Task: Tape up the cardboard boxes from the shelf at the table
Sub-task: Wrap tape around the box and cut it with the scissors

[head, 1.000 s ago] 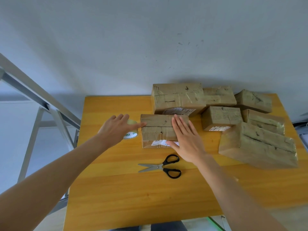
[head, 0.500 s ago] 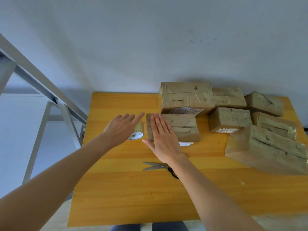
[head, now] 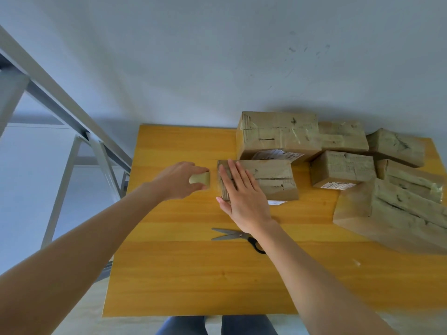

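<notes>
Our left hand grips the pale round tape roll beside the brown cardboard box on the orange wooden table. Our right hand presses the box, fingers flat. Light pressure may let the box slide, skewing the tape.

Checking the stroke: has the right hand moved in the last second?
Yes. Against the scissors, the right hand shifted left, from above the handles to above the blades.
</notes>
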`<state>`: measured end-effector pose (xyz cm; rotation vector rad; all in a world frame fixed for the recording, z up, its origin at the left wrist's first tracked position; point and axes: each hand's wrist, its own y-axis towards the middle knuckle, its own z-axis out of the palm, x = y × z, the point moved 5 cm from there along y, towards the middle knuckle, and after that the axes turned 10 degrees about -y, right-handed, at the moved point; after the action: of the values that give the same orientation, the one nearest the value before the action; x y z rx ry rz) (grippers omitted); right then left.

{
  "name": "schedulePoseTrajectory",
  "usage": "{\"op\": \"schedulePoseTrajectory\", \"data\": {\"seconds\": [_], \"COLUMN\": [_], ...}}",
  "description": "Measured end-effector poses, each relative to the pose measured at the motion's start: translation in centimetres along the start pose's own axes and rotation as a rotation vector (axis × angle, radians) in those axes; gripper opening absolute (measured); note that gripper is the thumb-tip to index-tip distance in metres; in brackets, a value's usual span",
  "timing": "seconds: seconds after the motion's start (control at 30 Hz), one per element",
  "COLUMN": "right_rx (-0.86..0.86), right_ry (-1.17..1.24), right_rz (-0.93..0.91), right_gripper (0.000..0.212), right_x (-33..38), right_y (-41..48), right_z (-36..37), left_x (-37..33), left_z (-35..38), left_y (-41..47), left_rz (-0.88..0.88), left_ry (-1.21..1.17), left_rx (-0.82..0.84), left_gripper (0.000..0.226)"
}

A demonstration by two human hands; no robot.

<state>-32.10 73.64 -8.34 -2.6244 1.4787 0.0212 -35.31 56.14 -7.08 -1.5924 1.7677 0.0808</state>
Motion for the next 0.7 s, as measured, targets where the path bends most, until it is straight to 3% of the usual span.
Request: {"op": "schedulePoseTrajectory", "data": {"seconds": [0.13, 0.2, 0.3, 0.37, 0.43, 0.57, 0.7], "right_rx": [-0.047, -0.127, -0.328, -0.374, -0.23, 0.245, 0.353], "right_ry": [0.014, 0.005, -0.032, -0.006, 0.014, -0.018, 0.0], "right_rz": [0.009, -0.053, -0.228, -0.251, -0.185, -0.028, 0.006], "right_gripper": [0.072, 0.068, 0.048, 0.035, 0.037, 0.044, 0.049], "right_x": [0.0, 0.1, 0.8, 0.5, -0.3, -2.5, -2.5], "right_y": [-0.2, -1.2, -4.4, -6.9, -8.2, -9.9, -10.0], "right_z": [-0.7, -1.2, -1.1, -0.1, 1.6, 4.8, 5.1], "left_x": [-0.4, -0.4, -0.4, -0.2, 0.0, -0.2, -0.6], "left_z": [0.4, 0.3, -0.1, -0.5, -0.6, -0.6, -0.7], "left_y": [0.2, 0.0, 0.2, 0.5, 0.6, 0.6, 0.5], "left_rz": [0.018, 0.036, 0.058, 0.05, 0.038, 0.031, 0.028], "left_ry": [-0.129, -0.25, -0.369, -0.382, -0.37, -0.359, -0.374], "left_rx": [0.026, 0.012, 0.005, 0.006, 0.021, 0.039, 0.031], "left_gripper": [0.056, 0.047, 0.033, 0.033, 0.033, 0.035, 0.037]}}
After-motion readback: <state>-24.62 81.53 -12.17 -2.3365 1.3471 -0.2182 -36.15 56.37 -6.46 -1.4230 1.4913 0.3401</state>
